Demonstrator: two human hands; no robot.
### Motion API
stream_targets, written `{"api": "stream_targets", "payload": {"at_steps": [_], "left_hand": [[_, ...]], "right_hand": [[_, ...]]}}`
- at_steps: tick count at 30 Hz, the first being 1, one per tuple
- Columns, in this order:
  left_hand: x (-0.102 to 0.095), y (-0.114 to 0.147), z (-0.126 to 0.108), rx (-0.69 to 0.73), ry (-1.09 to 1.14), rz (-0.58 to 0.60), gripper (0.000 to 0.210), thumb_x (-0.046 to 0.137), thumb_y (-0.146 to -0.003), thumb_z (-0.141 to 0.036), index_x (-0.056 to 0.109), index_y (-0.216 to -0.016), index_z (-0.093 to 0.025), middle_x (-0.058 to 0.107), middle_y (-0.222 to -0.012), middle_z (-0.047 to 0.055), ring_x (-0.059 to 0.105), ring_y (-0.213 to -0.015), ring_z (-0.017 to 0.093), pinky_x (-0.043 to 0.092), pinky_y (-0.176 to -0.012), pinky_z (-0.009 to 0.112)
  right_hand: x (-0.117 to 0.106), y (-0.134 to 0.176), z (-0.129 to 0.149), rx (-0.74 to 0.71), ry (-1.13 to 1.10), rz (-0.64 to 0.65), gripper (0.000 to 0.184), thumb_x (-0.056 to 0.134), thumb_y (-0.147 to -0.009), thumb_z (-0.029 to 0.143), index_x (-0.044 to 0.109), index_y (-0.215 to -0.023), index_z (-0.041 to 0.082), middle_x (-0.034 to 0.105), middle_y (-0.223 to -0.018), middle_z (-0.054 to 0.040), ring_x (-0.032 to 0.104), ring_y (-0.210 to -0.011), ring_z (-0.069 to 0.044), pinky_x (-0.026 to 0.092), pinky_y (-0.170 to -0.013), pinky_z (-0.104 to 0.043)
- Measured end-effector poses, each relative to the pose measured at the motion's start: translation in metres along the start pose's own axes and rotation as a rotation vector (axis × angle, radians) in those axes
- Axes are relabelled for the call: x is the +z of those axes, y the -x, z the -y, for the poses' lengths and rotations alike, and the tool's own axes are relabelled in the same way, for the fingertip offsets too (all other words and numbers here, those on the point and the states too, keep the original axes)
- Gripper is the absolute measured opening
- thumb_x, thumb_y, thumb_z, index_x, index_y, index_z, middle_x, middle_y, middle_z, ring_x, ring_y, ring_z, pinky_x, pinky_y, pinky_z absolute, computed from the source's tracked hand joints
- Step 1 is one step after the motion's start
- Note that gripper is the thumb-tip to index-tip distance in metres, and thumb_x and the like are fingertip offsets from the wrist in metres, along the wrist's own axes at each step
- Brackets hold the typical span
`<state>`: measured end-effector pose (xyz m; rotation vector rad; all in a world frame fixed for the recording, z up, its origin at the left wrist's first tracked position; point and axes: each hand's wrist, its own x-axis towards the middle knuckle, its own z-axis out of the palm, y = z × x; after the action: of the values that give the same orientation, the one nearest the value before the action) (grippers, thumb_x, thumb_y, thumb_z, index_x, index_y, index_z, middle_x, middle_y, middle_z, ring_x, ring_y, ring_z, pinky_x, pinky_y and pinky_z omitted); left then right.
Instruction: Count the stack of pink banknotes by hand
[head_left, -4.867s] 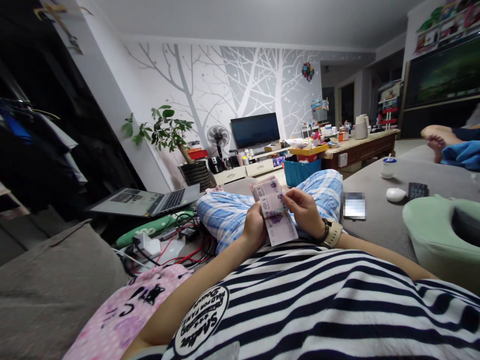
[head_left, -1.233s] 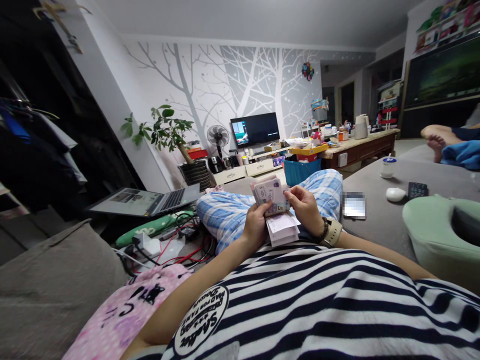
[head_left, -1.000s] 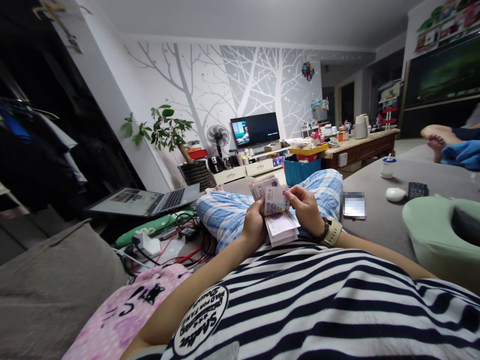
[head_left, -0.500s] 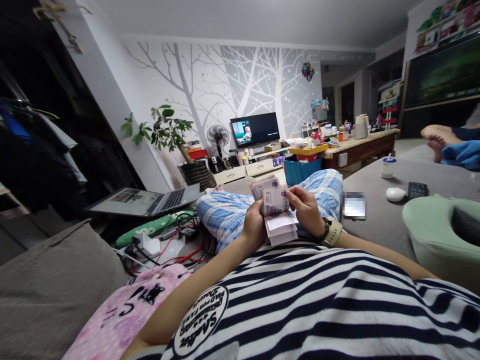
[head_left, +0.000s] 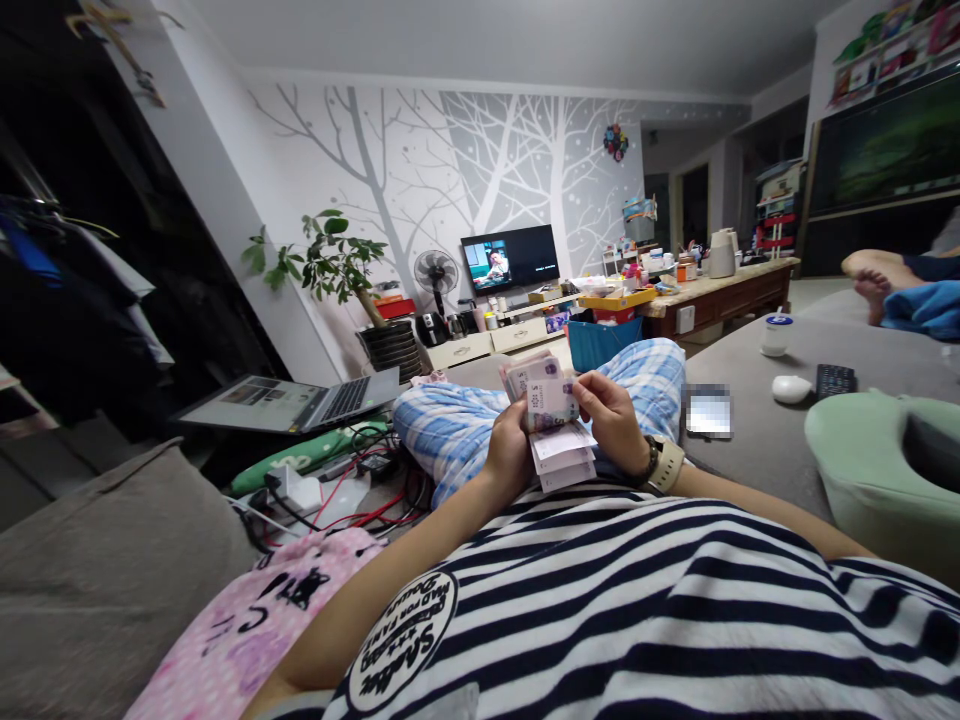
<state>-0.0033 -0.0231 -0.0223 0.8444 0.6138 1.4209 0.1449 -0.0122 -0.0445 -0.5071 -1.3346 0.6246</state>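
A stack of banknotes (head_left: 551, 400) with a printed 5 is held above my lap, its notes fanned and overlapping. My left hand (head_left: 510, 445) is closed around the stack's left side, thumb over the front. At the right edge, my right hand (head_left: 611, 415) pinches the front note between thumb and fingers. Below them, whitish notes or paper slips (head_left: 564, 462) hang down in stepped layers toward my striped shirt (head_left: 600, 600). The lower ends of my left fingers are hidden behind the stack. A watch (head_left: 666, 465) is on my right wrist.
An open laptop (head_left: 300, 400) stands at left, beside tangled cables (head_left: 367, 500). To the right are a phone-like pixelated object (head_left: 709, 411), a white mouse (head_left: 791, 389), a remote (head_left: 835, 380), a lidded cup (head_left: 777, 336) and a green neck pillow (head_left: 862, 450). Another person's foot (head_left: 872, 290) rests farther back.
Both hands keep nearly the same place and grip. The front note has shifted very slightly. The picture on the distant television differs.
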Motion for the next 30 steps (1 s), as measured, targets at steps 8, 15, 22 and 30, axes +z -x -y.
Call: {"api": "stream_targets", "payload": {"at_steps": [8,15,22,30], "left_hand": [[0.005,0.007,-0.004,0.035,-0.050,0.000,0.045,0.089,-0.087,-0.038,0.088,-0.125,-0.014,0.095,-0.103,0.011,0.093,-0.103,0.040,0.074,-0.100,0.049],[0.011,0.010,-0.006,0.026,-0.056,-0.024,0.042,0.089,-0.084,-0.036,0.088,-0.120,-0.014,0.094,-0.098,0.011,0.093,-0.101,0.040,0.074,-0.098,0.049],[0.005,0.005,-0.002,-0.004,-0.018,-0.032,0.034,0.089,-0.089,-0.036,0.086,-0.115,-0.015,0.095,-0.105,0.013,0.093,-0.110,0.041,0.075,-0.104,0.051],[-0.002,0.005,-0.003,0.002,-0.057,-0.034,0.034,0.094,-0.089,-0.031,0.086,-0.118,-0.014,0.095,-0.108,0.015,0.093,-0.116,0.043,0.077,-0.106,0.056]], "right_hand": [[0.000,0.001,0.004,-0.004,-0.018,0.004,0.070,0.082,-0.096,0.092,0.063,-0.076,0.028,0.051,-0.064,0.0039,0.043,-0.062,-0.018,0.041,-0.062,-0.035],[0.000,0.001,0.002,-0.007,0.002,0.001,0.067,0.080,-0.098,0.090,0.062,-0.076,0.029,0.051,-0.063,0.0039,0.042,-0.063,-0.018,0.044,-0.065,-0.036],[0.001,0.003,0.002,-0.005,-0.013,-0.003,0.069,0.073,-0.101,0.093,0.063,-0.076,0.029,0.055,-0.060,0.0028,0.044,-0.059,-0.018,0.044,-0.062,-0.035],[0.001,-0.003,-0.004,0.039,-0.016,-0.059,0.064,0.085,-0.092,0.087,0.059,-0.081,0.030,0.057,-0.066,0.0038,0.050,-0.064,-0.019,0.048,-0.066,-0.035]]}}
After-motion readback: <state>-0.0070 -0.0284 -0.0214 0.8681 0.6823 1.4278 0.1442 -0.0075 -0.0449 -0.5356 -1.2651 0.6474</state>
